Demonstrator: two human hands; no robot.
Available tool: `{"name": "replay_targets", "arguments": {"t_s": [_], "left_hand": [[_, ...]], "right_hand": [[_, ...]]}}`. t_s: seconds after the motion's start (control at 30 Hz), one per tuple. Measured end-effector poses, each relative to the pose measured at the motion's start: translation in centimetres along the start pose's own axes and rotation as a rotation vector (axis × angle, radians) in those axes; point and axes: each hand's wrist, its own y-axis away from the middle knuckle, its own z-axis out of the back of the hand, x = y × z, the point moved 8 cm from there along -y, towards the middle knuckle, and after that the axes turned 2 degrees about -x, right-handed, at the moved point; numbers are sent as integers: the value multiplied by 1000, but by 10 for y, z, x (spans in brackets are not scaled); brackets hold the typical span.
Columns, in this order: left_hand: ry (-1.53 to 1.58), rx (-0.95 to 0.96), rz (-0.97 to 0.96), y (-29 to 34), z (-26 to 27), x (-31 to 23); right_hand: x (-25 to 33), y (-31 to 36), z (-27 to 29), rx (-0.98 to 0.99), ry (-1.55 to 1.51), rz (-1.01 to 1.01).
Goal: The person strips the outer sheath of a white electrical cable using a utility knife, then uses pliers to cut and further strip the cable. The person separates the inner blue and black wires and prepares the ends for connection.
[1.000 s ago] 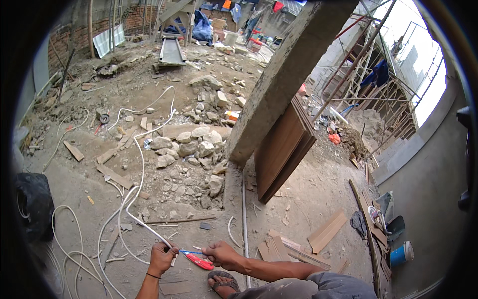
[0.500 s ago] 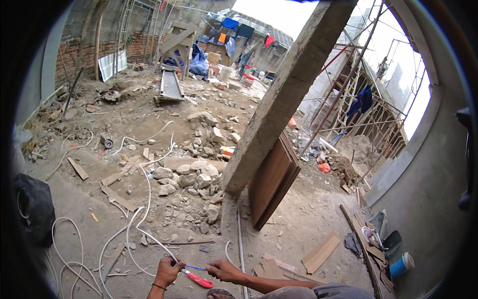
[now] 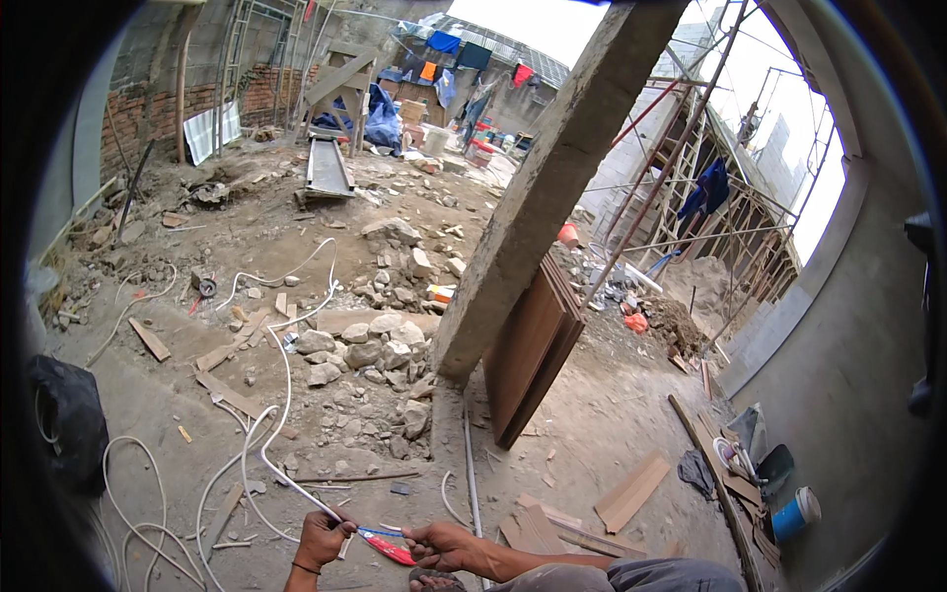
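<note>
A white cable [image 3: 277,470] runs from the ground into my left hand [image 3: 324,538], whose fingers are closed around it near its end. From that end a blue wire [image 3: 380,532] stretches across to my right hand [image 3: 439,546], which pinches its other end between thumb and fingers. Just under the wire, a tool with a red handle [image 3: 393,551] sticks out beside my left hand. Its other end is hidden, so its exact kind does not show. Part of my foot [image 3: 434,581] appears below my right hand.
Loops of cable [image 3: 138,444] lie at the left near a black bag [image 3: 67,424]. Broken stones [image 3: 380,345] heap ahead, beside a leaning concrete post [image 3: 552,187] with brown boards [image 3: 533,355] against it. Wood offcuts [image 3: 633,491] and a blue-and-white bucket [image 3: 795,515] are at right.
My right hand has come slightly lower and now overlaps the tip of the red handle. Both hands keep their hold on cable and wire. The whole view has shifted slightly.
</note>
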Motion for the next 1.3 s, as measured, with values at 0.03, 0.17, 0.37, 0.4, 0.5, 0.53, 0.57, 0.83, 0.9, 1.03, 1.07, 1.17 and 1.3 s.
{"name": "replay_targets", "arguments": {"t_s": [0.03,0.17,0.37,0.4,0.5,0.53,0.57,0.83,0.9,1.03,1.07,1.17,1.3], "left_hand": [[17,5,6,0,-1,2],[-5,1,13,-2,-5,7],[-32,46,46,-8,-9,6],[-22,31,35,-8,-8,4],[-27,-64,126,-4,-5,13],[-15,-157,201,0,-2,20],[26,-206,236,2,-3,24],[12,-435,320,26,8,-9],[35,-388,270,34,2,-26],[134,-317,229,49,-13,-45],[164,-302,223,51,-15,-48],[177,-322,239,54,-12,-50],[-109,-445,344,57,13,-35]], "right_hand": [[-3,1,-4,58,-30,-38],[-9,4,-2,70,-120,-115],[-5,2,0,56,-51,-56],[-3,1,-1,36,20,-22],[11,3,-10,-48,443,232],[16,6,-14,-110,622,325],[19,11,-27,-80,767,445],[34,71,-95,84,1366,1233],[45,94,-96,-129,1432,1709],[31,56,-92,22,1457,1581],[20,34,-89,131,1504,1337],[24,27,-81,-50,1559,1364],[24,28,-83,-91,1701,1266]]}}
